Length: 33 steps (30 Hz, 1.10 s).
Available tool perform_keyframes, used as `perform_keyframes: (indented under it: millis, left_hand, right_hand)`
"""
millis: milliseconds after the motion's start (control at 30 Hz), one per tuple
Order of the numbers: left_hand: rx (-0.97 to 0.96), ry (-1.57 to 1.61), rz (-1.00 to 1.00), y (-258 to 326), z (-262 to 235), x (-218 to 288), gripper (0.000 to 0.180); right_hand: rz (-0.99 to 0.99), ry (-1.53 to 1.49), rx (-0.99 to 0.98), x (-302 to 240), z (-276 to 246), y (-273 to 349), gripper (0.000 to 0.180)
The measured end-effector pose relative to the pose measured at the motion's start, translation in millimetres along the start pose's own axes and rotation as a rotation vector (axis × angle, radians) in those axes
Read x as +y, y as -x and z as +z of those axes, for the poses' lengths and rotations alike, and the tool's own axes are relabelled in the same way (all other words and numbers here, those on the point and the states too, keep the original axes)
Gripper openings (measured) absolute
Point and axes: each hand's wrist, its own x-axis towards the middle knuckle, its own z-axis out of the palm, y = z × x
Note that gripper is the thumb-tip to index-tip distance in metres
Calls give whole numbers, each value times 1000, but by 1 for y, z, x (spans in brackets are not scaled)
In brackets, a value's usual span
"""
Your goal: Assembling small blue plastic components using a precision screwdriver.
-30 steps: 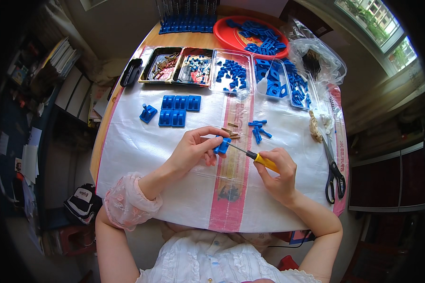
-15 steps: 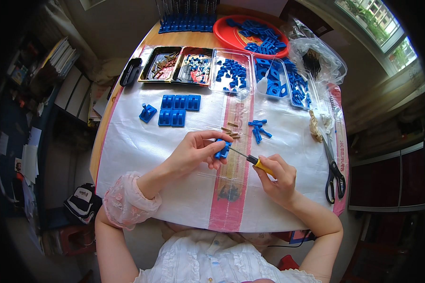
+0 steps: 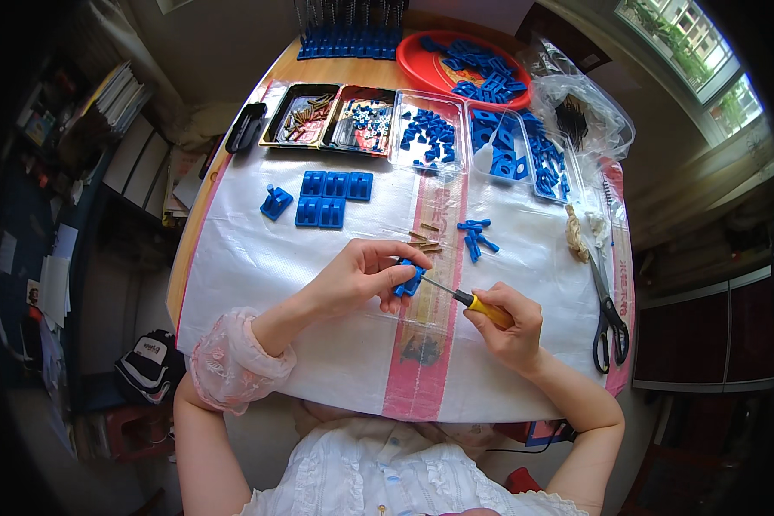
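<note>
Head view (the only feed I am getting): I am seeing the left hand holding a blue block above the white sheet, near the loose brass pins. I am reading the hold as a brace, one side of the block being left exposed for the right hand. That hand is directing a yellow-handled screwdriver at it; the shaft is reaching the block, but whether the tip is seating inside I cannot tell.

The pins and small blue levers are lying just beyond, presumably for short reach. Five matching blocks are sitting in close rows, probably to stay clear of the hands. Trays are lining the far side, seemingly sorting parts by kind.

Grip: left thumb and fingers are pinching the block, parted only by its thickness and hiding some of it. Right fingers are curling firmly around the yellow handle, with no visible slack.
</note>
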Motion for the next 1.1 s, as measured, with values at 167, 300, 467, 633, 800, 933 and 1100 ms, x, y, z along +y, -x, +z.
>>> perform_keyframes:
  millis: [167,300,467,633,800,933,1100]
  left_hand:
    - [-5,-16,2,0,0,-1,30]
    - [-14,-34,8,1,0,0,30]
    - [11,-38,60,2,6,5,27]
    - [44,-116,52,1,8,5,27]
    - [104,-182,168,0,14,-2,29]
    - [88,-132,158,-1,15,-3,28]
    - [57,-151,87,2,13,1,30]
  right_hand:
    - [88,-76,-27,2,-2,1,26]
    - [165,-120,-29,0,-2,1,24]
    - [402,-280,-9,-6,-2,3,17]
    - [472,-283,-46,-6,-4,-3,14]
    - [613,-349,-106,-13,-9,-9,13]
    - [493,-321,-92,-6,-6,-4,13]
    - [439,-234,-113,-5,-6,0,12]
